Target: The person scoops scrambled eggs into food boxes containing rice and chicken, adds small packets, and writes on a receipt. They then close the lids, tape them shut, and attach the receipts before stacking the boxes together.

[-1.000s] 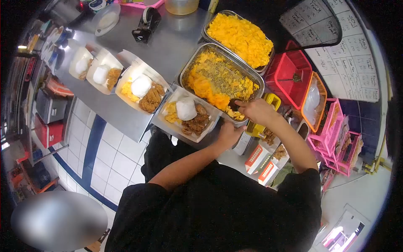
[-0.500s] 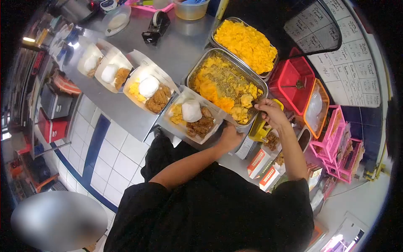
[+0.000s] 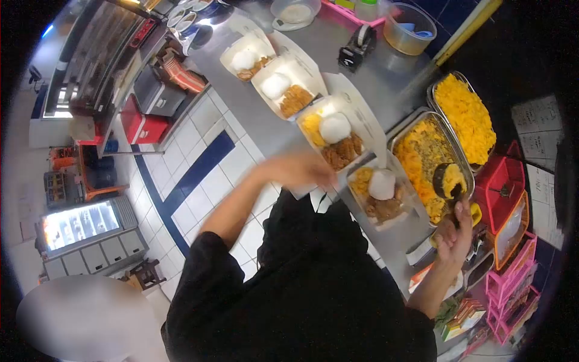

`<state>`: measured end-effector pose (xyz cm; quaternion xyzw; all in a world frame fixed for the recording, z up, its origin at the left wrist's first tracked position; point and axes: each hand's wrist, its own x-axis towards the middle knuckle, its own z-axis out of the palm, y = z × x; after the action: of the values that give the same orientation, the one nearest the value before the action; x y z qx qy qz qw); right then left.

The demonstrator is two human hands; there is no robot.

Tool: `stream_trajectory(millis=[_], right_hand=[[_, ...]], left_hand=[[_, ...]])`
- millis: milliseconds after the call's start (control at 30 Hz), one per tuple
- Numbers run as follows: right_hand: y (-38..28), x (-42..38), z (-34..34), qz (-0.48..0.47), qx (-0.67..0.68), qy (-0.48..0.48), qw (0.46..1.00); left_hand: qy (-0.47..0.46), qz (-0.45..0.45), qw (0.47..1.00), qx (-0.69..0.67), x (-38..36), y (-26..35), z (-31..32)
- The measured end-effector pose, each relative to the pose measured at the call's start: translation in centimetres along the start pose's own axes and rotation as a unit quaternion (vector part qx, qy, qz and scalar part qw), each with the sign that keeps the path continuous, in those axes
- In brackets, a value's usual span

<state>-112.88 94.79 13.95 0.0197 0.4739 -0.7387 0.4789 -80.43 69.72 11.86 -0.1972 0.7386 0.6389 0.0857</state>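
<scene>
My right hand (image 3: pixel 453 234) is closed on a dark serving spoon (image 3: pixel 447 182), which carries yellow scrambled egg over the metal tray (image 3: pixel 393 143). Motion blurs my left hand (image 3: pixel 304 171), near the front edge of the third food box (image 3: pixel 300 122); its fingers are unclear. That box holds egg, a white rice mound and brown fried meat. Nearest the tray, another open box (image 3: pixel 386 224) has egg, rice and brown meat. Two farther boxes, one in the middle (image 3: pixel 277 107) and one at the far end (image 3: pixel 228 58), show rice and fried pieces.
A second tray (image 3: pixel 435 99) heaped with egg stands behind the first. Red (image 3: pixel 490 202) and pink baskets (image 3: pixel 494 289) are at the right. A tape dispenser (image 3: pixel 357 48) and a clear tub (image 3: pixel 410 30) stand at the back. A blurred person (image 3: pixel 78 320) is at lower left.
The view has swung left. My left hand has left the box nearest the tray and moved to the third box. The spoon, now loaded with egg, has been raised by my right hand.
</scene>
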Motion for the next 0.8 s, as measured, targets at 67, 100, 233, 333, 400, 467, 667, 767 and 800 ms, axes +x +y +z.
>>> stream_trajectory(millis=[67,100,233,333,400,467,667,767,800], right_hand=[[2.5,-1.0,5.4,0.03,-0.023,-0.02,0.999],[4.2,-1.0,6.9,0.039,-0.009,-0.065,0.997],[10.3,-1.6,15.4,0.053,0.01,-0.028,0.998],[13.7,-1.9,18.5,0.054,-0.011,-0.013,0.998],[16.2,-2.2,20.3,0.053,-0.001,-0.011,0.999],[18.6,-1.7,23.4,0.065,-0.017,0.015,0.998],[26.6,5.3,29.7,-0.028,-0.248,0.013,0.968],[32.0,11.1,30.1,-0.344,-0.508,-0.043,0.789],[32.4,12.2,30.8,-0.344,-0.508,-0.045,0.788]], left_hand=[[0.215,-0.108,0.943,0.231,-1.6,-2.5,-8.9],[0.211,-0.119,0.882,0.404,-1.6,-4.1,-12.6],[0.05,-0.088,0.722,0.684,-0.4,-9.5,-22.3],[0.037,-0.014,0.714,0.699,0.5,-12.9,-24.9],[-0.001,0.021,0.731,0.682,0.2,-13.1,-25.4],[0.019,0.04,0.752,0.657,0.1,-12.5,-26.0],[0.09,0.126,0.782,0.604,-1.2,-13.7,-26.8],[0.315,0.172,0.85,0.386,-4.1,-14.2,-26.4],[0.316,0.171,0.85,0.385,-5.3,-14.7,-26.0]])
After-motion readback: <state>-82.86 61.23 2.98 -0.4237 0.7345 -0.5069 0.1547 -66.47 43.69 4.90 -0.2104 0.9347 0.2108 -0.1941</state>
